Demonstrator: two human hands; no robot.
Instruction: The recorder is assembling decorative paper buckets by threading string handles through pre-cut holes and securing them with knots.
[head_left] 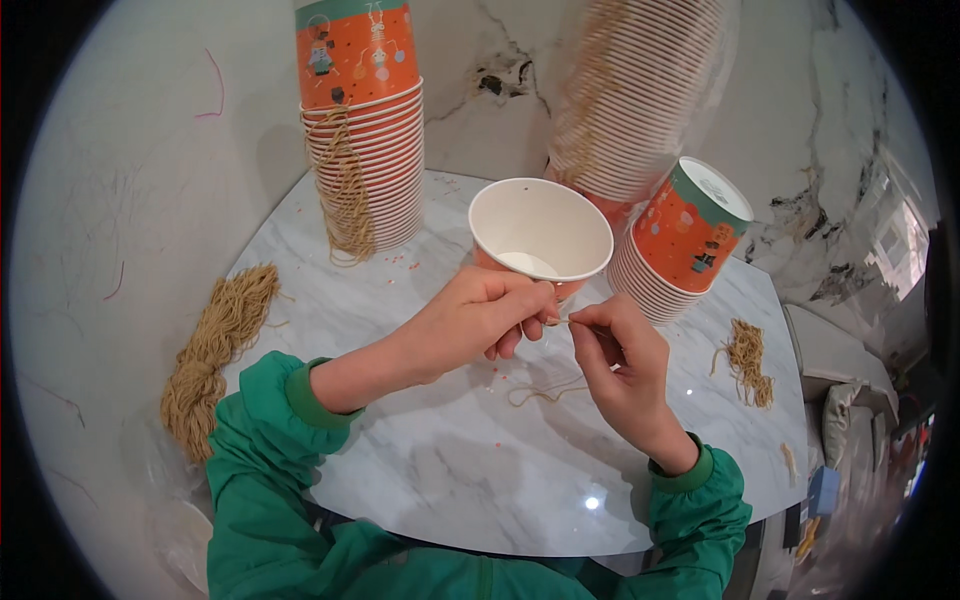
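Green sleeves [262, 400], left fingers [528, 302], right fingers [598, 318] on tan string [564, 321], printed cups [685, 228] behind.

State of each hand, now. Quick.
Left hand: closed, pinching tan string.
Right hand: closed, pinching tan string beside the left hand.

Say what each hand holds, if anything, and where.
Left hand and right hand pinch a thin tan string; whether at its ends, I cannot tell.

Left wall [140, 190]: white, scribbled in red.
Rear wall [475, 140]: dark-veined marble pattern.
Bench [430, 490]: grey-veined top, curved front edge.
Glare [592, 503]: front bench.
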